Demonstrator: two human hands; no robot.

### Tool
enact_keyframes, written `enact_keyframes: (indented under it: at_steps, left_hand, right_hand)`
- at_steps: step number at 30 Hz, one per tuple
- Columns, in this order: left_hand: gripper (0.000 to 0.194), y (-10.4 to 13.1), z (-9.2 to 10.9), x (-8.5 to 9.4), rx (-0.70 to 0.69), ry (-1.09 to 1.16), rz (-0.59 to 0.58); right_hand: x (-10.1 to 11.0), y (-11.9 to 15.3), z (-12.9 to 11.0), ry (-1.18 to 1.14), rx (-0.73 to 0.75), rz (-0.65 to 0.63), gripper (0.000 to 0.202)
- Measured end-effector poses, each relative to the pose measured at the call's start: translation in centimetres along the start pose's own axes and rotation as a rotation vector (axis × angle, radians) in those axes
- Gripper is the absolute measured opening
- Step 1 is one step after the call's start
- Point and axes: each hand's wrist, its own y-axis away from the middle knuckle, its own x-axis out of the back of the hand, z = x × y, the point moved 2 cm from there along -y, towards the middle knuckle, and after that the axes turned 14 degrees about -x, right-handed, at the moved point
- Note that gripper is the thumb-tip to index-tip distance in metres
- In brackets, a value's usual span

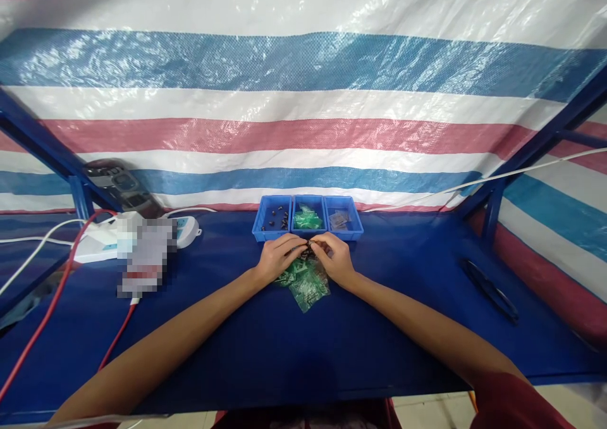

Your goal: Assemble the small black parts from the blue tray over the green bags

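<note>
Both hands meet just in front of three joined blue bins. My left hand (pixel 281 256) and my right hand (pixel 336 259) have their fingertips pinched together around a small dark part (pixel 309 244), too small to make out clearly. Beneath and in front of the hands lie green packets (pixel 309 287) on the blue table (pixel 294 347). In the left bin (pixel 258 222) are several small dark cylindrical parts (pixel 284 220). Green packets (pixel 307 218) fill much of the middle bin, and the right bin (pixel 356 224) holds small clear packets (pixel 339 219).
At the left are a white power strip (pixel 90 249), a pixelated object (pixel 147 258) with a red cable (pixel 116 337), and a dark device (pixel 124 185). A dark elongated object (pixel 489 290) lies at the right. Striped sheeting (pixel 303 135) hangs behind.
</note>
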Motion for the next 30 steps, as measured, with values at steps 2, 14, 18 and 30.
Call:
enact_keyframes:
  at_steps: [2, 14, 18, 30]
  left_hand:
    - [0.014, -0.07, 0.1, 0.07, -0.006, -0.005, 0.004]
    - [0.017, -0.37, 0.3, 0.06, -0.037, 0.026, -0.016]
    - [0.015, -0.27, 0.22, 0.01, -0.037, 0.013, -0.021]
    - [0.014, -0.19, 0.33, 0.17, -0.019, 0.028, -0.013]
  right_hand:
    - [-0.06, 0.01, 0.06, -0.01, 0.004, 0.007, 0.018]
    - [0.16, -0.1, -0.25, -0.001, 0.004, 0.017, 0.015]
    - [0.14, 0.03, -0.02, -0.053, -0.052, 0.008, 0.015]
    - [-0.01, -0.08, -0.12, -0.017, 0.021, 0.025, 0.018]
